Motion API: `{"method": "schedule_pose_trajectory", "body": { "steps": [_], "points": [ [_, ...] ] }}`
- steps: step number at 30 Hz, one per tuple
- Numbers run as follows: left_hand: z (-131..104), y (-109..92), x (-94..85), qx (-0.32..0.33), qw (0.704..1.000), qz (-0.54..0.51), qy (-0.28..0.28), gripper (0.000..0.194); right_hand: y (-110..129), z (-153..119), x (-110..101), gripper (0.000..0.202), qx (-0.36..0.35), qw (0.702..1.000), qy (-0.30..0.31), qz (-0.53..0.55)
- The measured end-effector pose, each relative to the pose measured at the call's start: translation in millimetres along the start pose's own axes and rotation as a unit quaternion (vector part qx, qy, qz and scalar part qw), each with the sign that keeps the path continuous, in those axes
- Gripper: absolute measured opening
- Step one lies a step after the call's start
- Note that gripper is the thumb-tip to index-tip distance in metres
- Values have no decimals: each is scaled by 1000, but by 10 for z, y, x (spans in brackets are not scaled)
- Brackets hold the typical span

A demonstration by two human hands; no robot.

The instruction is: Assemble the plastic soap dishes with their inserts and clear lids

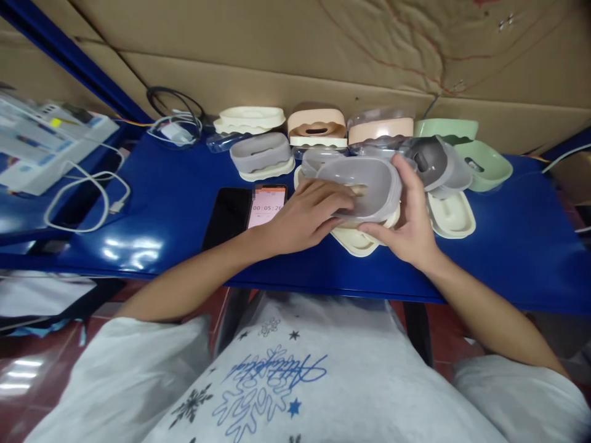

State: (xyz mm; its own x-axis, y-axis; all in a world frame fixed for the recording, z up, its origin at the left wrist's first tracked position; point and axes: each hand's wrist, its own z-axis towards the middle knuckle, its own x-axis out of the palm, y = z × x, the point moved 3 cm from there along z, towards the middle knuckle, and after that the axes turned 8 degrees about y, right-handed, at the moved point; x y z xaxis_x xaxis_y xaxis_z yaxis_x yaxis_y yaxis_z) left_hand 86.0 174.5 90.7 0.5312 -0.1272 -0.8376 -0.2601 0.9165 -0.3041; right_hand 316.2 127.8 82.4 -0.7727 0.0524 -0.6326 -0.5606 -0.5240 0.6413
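A light grey oval plastic dish, hollow with a slot in its bottom, is tilted toward me above the table. My right hand grips its right end, thumb below and fingers behind the wall. Over the near left rim lies my left hand, its curled fingers reaching inside and its thumb against the outside; the fingertips are partly hidden. Cream wavy-edged pieces lie on the table under the dish. To the right, a darker grey dish leans by a cream oval piece.
Along the back of the blue table stand cream, peach and green dishes, plus clear plastic parts. A phone running a timer lies left of my hands. A coiled cable and a white power strip are farther left.
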Motion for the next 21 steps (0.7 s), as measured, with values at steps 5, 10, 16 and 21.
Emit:
{"method": "schedule_pose_trajectory", "body": {
  "steps": [5, 10, 16, 21],
  "points": [
    [40, 68, -268, -13, 998, 24, -51, 24, -88, 82, -154, 87, 7, 1000, -18, 12],
    [95, 607, -933, -95, 990, 93, -51, 40, -455, 361, -894, 63, 74, 984, -162, 24],
    [-50, 1703, -1503, -286, 956, 52, -30, 94, -1381, 844, -1688, 59, 215, 964, -142, 59],
    [-79, 2147, -1436, -302, 952, 19, 56, 97, -1467, 886, -1706, 55, 241, 962, -100, 86]
  ]
}}
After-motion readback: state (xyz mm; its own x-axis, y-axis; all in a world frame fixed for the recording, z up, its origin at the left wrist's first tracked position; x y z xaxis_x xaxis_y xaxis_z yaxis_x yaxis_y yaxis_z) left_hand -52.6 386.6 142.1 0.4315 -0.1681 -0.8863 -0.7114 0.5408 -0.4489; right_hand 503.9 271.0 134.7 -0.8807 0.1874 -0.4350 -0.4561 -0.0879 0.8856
